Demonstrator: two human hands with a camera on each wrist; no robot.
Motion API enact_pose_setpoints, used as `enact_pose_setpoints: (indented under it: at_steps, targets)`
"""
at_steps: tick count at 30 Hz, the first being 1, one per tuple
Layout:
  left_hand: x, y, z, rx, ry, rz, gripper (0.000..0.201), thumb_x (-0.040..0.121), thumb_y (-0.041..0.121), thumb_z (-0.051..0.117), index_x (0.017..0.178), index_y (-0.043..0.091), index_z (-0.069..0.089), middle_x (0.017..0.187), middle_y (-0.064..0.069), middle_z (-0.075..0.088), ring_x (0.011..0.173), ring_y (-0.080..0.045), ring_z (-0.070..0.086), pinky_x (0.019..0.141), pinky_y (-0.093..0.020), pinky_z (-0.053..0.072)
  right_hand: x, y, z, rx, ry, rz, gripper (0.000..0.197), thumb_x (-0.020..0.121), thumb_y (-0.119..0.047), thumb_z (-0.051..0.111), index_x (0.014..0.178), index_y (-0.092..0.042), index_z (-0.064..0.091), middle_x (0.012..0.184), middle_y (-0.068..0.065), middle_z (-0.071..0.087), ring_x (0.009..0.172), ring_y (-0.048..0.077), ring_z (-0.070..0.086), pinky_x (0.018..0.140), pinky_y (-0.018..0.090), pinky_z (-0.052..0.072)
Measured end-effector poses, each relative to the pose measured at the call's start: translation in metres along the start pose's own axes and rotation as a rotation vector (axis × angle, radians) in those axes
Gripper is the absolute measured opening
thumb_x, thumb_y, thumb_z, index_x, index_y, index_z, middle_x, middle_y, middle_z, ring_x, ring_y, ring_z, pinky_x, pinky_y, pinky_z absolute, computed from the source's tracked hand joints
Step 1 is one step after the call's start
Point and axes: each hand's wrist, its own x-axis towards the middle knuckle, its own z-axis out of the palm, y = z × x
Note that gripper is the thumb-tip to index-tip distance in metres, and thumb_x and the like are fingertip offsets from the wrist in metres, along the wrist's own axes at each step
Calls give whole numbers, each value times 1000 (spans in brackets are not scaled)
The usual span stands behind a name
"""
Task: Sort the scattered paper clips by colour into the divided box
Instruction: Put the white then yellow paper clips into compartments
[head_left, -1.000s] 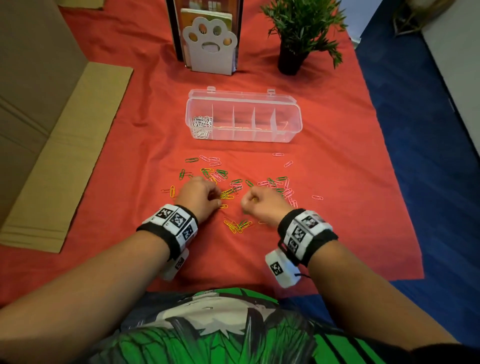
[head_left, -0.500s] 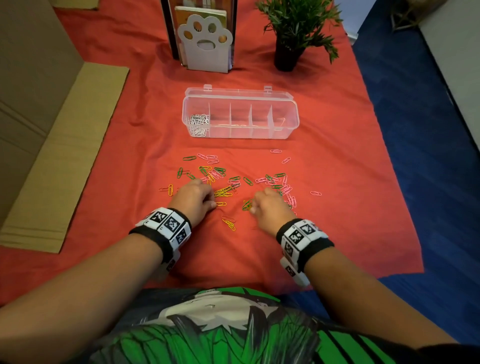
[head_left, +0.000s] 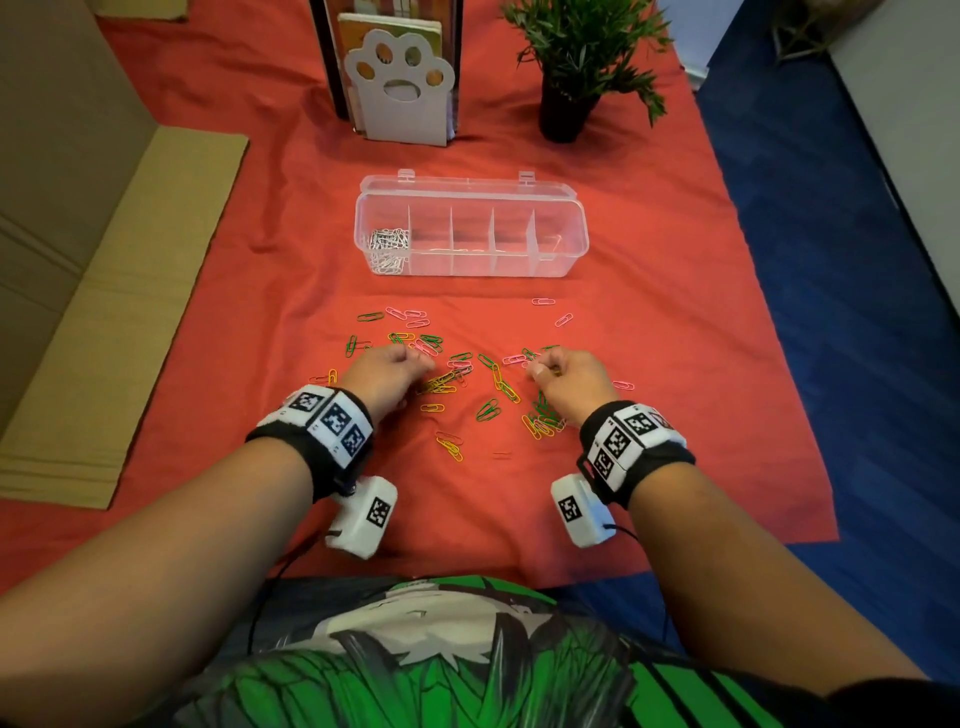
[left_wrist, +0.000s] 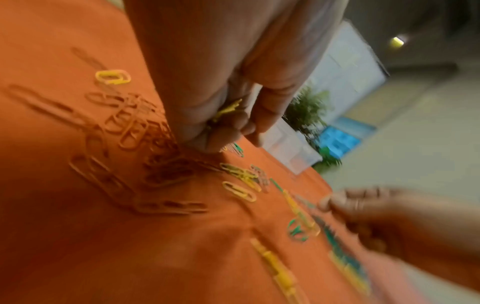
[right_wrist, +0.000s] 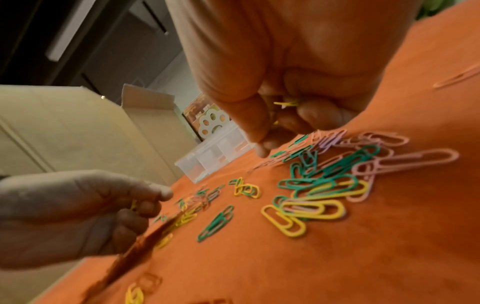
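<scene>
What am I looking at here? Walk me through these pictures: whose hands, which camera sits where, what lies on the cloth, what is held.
There is no machine, only a person with small cameras strapped on. The wide picture comes from a camera on the head; the two close, blurry ones come from cameras on the wrists, looking along the fingers. On the red cloth lie scattered paper clips in green, yellow and pink. Behind them stands a clear divided box; its leftmost compartment holds white clips. Further back are a potted plant and a paw-shaped bookend. The left hand and the right hand each pinch yellow clips in curled fingers.
</scene>
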Motion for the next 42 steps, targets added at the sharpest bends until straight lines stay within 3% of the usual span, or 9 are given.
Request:
enact_pose_setpoints:
  at_steps: [3, 5, 12, 18, 22, 25, 28, 35, 42]
  targets:
    - [1, -4, 2, 508, 92, 248, 5, 80, 20, 65, 80, 21, 70, 73, -2, 56, 71, -18, 51, 72, -29, 43, -2, -2, 0, -159, 42, -45, 16, 88, -21, 56, 86, -9, 66, 87, 12, 66, 84, 26, 61, 75, 29, 44]
    - [1, -6, 5, 682, 121, 360, 17, 79, 22, 66, 95, 18, 72, 87, -8, 57, 85, -22, 54, 79, -28, 41, -4, -6, 4, -236, 51, -121, 13, 86, -21, 58, 81, -10, 64, 97, 15, 64, 93, 29, 60, 79, 29, 43]
    - [4, -17, 12, 783, 57, 441, 15, 79, 16, 63, 92, 10, 66, 96, -13, 57, 93, -30, 57, 81, -33, 43, -10, -11, 19, -358, -6, -229, 15, 84, -11, 54, 92, -2, 63, 105, 18, 55, 99, 33, 56, 85, 32, 43]
    - [4, -12, 4, 431, 30, 294, 7, 84, 11, 59, 82, 17, 57, 67, 3, 53, 65, -16, 49, 62, -22, 37, -5, -14, -4, -232, 93, -145, 18, 87, -14, 53, 96, -6, 67, 104, 17, 59, 98, 31, 57, 82, 29, 38]
    - [-2, -2, -1, -196, -77, -3, 25, 84, 1, 48, 68, 21, 49, 58, 1, 45, 47, -9, 38, 39, -17, 29, -1, -20, 4, -65, -33, -39, 19, 91, -12, 43, 86, -16, 61, 92, 11, 64, 86, 26, 58, 76, 31, 45]
    - [-8, 3, -12, -583, -226, -197, 16, 70, 7, 36, 67, 18, 47, 58, -1, 47, 46, -11, 35, 44, -17, 29, 3, -23, 11, 91, -98, 41, 33, 85, 0, 37, 67, -25, 49, 68, -4, 53, 61, 10, 45, 56, 22, 35]
    - [-9, 3, -23, -778, -313, -242, 10, 58, 20, 41, 63, 15, 48, 58, -2, 46, 48, -14, 38, 51, -20, 34, 5, -30, 13, 61, -154, 87, 28, 83, 1, 40, 69, -21, 51, 65, -5, 49, 60, 12, 44, 55, 21, 32]
    - [-2, -1, -26, -790, -246, -330, 38, 94, 40, 41, 62, 20, 46, 41, 8, 37, 42, -7, 47, 48, -18, 48, 2, -45, 20, 297, -205, 154, 28, 92, -5, 30, 72, -21, 42, 63, -1, 41, 41, 12, 42, 31, 10, 28]
    - [4, -7, -25, -632, -50, -172, 16, 92, 13, 50, 78, 19, 50, 67, 3, 41, 35, 0, 40, 37, -12, 41, -4, -64, 45, -234, -207, -269, 14, 85, -16, 54, 92, -14, 66, 80, 0, 58, 88, 23, 56, 78, 26, 43]
